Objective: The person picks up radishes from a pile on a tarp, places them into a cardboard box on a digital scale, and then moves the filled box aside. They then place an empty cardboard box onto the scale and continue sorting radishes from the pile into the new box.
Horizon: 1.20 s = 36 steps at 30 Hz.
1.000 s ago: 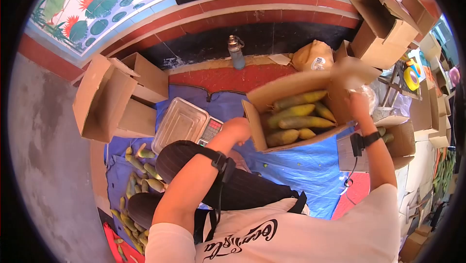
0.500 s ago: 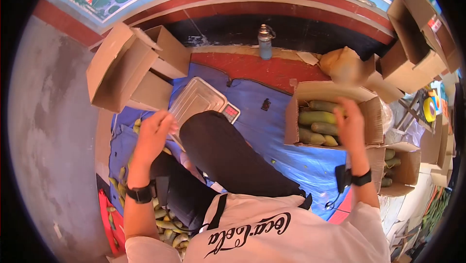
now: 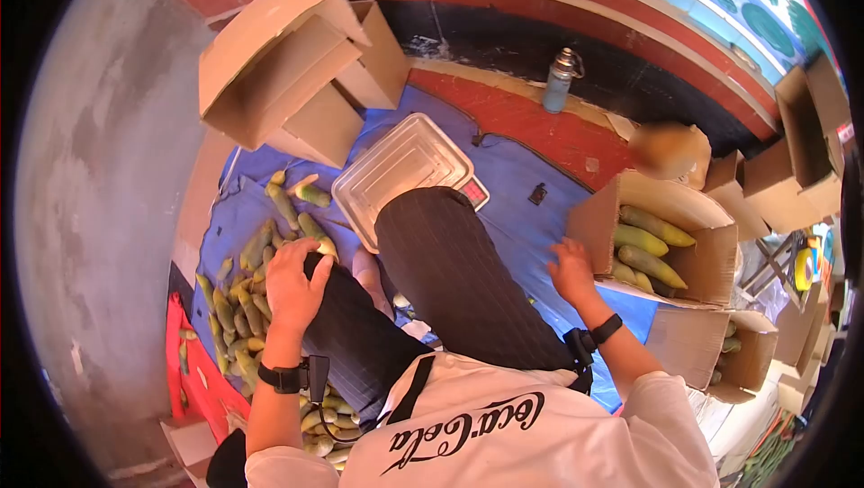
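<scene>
My left hand (image 3: 292, 288), fingers loosely spread and holding nothing, is by my bent knee over the edge of a pile of green radishes (image 3: 241, 312). Beside the open cardboard box (image 3: 594, 222) at right, my right hand (image 3: 571, 270) has its fingers apart, with the tips close to the box's near corner. Several green radishes (image 3: 650, 265) lie inside that box. Between my hands and farther back sits a scale with a metal tray (image 3: 396, 173); its small red display (image 3: 472, 191) shows at the right end, and my knee overlaps the tray.
Empty-looking cartons (image 3: 270, 74) stand at back left, and more cartons (image 3: 796, 146) at far right. A second radish box (image 3: 742, 357) sits at lower right. A blue flask (image 3: 558, 83) stands by the wall. Blue sheeting (image 3: 517, 164) covers the floor.
My right hand has come out of the radish box and down to its near left side. My left hand has lowered toward my knee. The view has turned leftward, showing more of the radish pile.
</scene>
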Tool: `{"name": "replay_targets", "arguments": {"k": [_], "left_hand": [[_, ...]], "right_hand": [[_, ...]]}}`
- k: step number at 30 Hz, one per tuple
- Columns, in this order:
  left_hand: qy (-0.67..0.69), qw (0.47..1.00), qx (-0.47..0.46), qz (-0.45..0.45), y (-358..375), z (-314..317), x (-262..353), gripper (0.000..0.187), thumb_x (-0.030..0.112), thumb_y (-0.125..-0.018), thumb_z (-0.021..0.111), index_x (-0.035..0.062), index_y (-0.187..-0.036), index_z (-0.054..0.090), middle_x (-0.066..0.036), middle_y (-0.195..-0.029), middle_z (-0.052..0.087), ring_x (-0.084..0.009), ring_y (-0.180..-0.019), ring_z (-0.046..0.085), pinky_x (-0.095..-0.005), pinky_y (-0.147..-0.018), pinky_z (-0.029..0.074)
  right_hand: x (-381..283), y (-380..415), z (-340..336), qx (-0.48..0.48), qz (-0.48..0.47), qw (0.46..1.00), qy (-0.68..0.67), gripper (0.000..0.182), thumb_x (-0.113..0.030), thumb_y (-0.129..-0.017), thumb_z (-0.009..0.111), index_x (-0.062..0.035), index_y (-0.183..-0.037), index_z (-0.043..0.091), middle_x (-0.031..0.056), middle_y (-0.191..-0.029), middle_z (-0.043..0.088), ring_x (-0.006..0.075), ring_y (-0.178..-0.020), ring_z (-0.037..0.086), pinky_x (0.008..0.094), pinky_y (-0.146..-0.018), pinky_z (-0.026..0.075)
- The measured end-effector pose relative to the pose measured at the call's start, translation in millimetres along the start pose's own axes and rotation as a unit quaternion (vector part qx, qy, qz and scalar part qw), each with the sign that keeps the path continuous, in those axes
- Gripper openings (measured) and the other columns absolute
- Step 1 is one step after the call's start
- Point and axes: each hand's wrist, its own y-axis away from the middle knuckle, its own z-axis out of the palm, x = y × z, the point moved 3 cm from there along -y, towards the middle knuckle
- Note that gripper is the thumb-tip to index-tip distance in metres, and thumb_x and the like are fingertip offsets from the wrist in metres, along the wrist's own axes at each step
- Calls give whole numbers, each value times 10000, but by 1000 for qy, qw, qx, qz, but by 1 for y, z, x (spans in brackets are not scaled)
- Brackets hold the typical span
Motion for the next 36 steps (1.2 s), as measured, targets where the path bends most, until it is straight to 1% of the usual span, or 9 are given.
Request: {"name": "replay_targets", "arguments": {"k": [7, 14, 16, 19, 21, 23, 31, 33, 36], "left_hand": [[-21, 999, 26, 10, 12, -9, -3, 296, 337, -812, 616, 51, -887, 617, -112, -939, 632, -304, -959, 561, -410, -867, 392], [-25, 999, 29, 3, 6, -5, 0, 297, 347, -803, 617, 54, -855, 623, -102, -894, 629, -298, -916, 568, -405, -845, 397], [-16, 1000, 22, -2, 6, -3, -4, 280, 339, -792, 624, 63, -838, 630, -97, -871, 631, -292, -896, 573, -401, -836, 402], [-21, 999, 12, -25, 6, -7, -3, 263, 334, -786, 628, 73, -813, 639, -96, -852, 633, -292, -878, 576, -403, -833, 405], [-11, 999, 28, -20, 9, -6, -8, 256, 334, -783, 629, 78, -788, 642, -93, -835, 633, -291, -864, 575, -406, -825, 406], [-16, 999, 33, -19, 12, -11, -9, 239, 301, -789, 624, 63, -805, 638, -96, -852, 634, -298, -870, 577, -399, -823, 417], [-4, 998, 46, -43, 34, -26, -25, 265, 326, -797, 610, 63, -814, 634, -100, -837, 623, -302, -876, 571, -416, -851, 403], [3, 997, 68, -46, 42, -29, -29, 328, 392, -796, 606, 66, -774, 631, -94, -816, 617, -290, -867, 567, -415, -835, 395], [5, 995, 86, -58, 54, -38, -34, 303, 372, -777, 630, 69, -776, 624, -92, -812, 615, -287, -853, 570, -413, -829, 399]], "right_hand": [[34, -15, 47, -33, -55, 966, 249, 297, -163, -685, 631, -43, -956, 628, 183, -1196, 515, 362, -1199, 405, 477, -1007, 305], [50, -17, 41, -13, -81, 961, 265, 286, -154, -688, 614, -18, -940, 630, 201, -1181, 517, 378, -1190, 402, 488, -1028, 289], [56, -16, 35, -21, -28, 980, 195, 286, -131, -680, 600, 6, -930, 625, 219, -1167, 519, 398, -1175, 406, 500, -1046, 271], [62, -15, 26, 12, -51, 980, 192, 243, -100, -737, 549, 24, -932, 624, 253, -1186, 506, 429, -1209, 380, 490, -1061, 261], [92, -17, 33, 57, -142, 961, 230, 287, -92, -667, 575, 52, -912, 615, 251, -1151, 519, 427, -1148, 419, 508, -1046, 279], [94, -13, 14, 5, -124, 963, 240, 309, -76, -660, 580, 60, -936, 612, 261, -1154, 515, 431, -1154, 416, 500, -1042, 292], [180, 17, -33, 22, 11, 971, 236, 283, -90, -690, 608, 35, -943, 612, 268, -1180, 504, 413, -1161, 426, 460, -1020, 333], [203, 26, -48, -3, 95, 970, 222, 261, -87, -675, 616, 9, -918, 630, 232, -1145, 542, 388, -1156, 437, 443, -1009, 343], [248, 25, -56, 48, 29, 957, 283, 216, -78, -658, 618, -9, -861, 648, 204, -1030, 616, 373, -1043, 533, 444, -932, 416]]}}
